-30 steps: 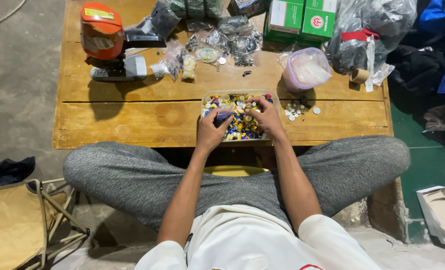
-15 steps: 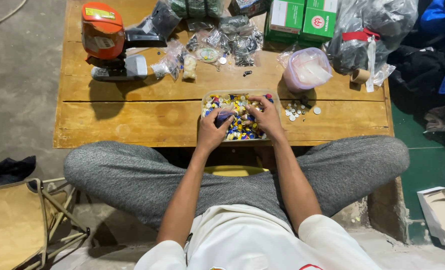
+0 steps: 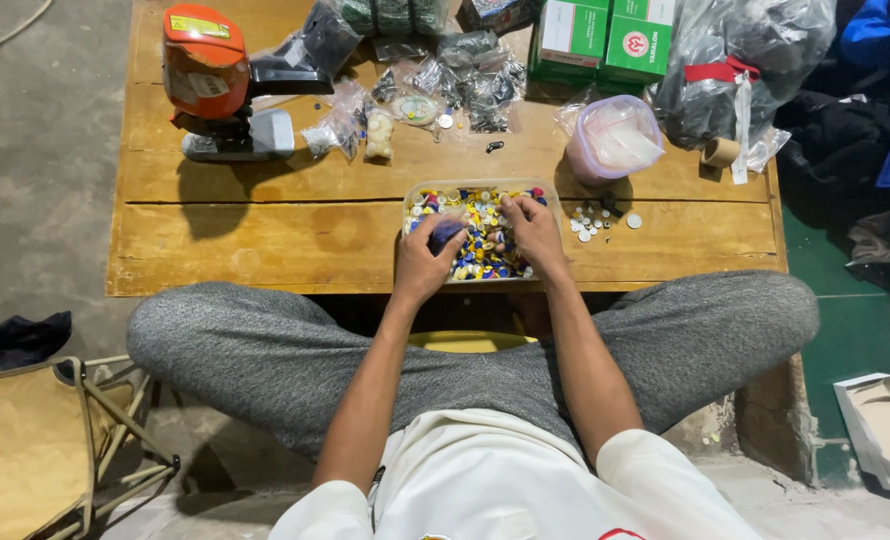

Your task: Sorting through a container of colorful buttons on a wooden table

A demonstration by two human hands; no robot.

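- Head view: clear tray of small coloured buttons at near edge of tabletop, middle.
- Left hand in tray, fingers curled around dark blue piece.
- Right hand on buttons, fingers bent, grip unclear.
- White buttons loose just right of tray.

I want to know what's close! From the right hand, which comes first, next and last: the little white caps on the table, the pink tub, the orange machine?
Measured from the right hand, head view:
1. Loose white caps, just to its right on the wooden table.
2. Pink tub, farther back and right.
3. Orange machine, far across at the back left.
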